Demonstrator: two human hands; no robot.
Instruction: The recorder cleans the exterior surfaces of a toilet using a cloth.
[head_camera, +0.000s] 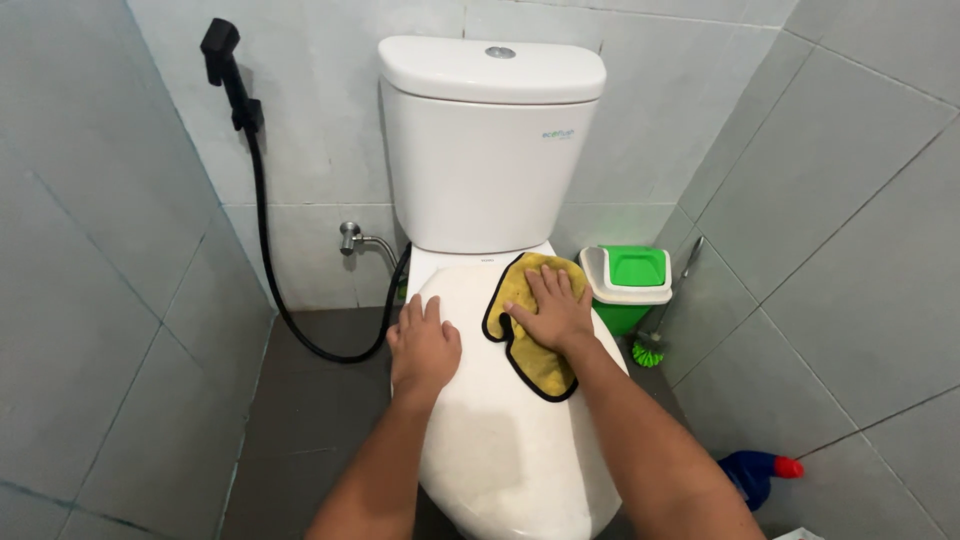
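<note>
Yellow microfibre cloth with black edging (537, 355): lies on the closed white plastic toilet lid (500, 440), far right part. Right hand (553, 312) pressed flat on it, fingers spread, not clenched; left hand (424, 348) rests open on the lid's left edge.

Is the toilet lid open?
No, the white toilet lid is down flat, with the left hand and the yellow cloth resting on it.

place: small home bathroom, toilet corner | walls: grey tiles (90, 250) on left, far and right sides | fixture: white toilet (500, 430) with cistern (480, 150) at far wall | left: black spray hose (262, 220) and metal tap (352, 238) | right: green-lid bin (630, 285), toilet brush (655, 340), blue bottle (752, 472) on dark floor (310, 420)
</note>
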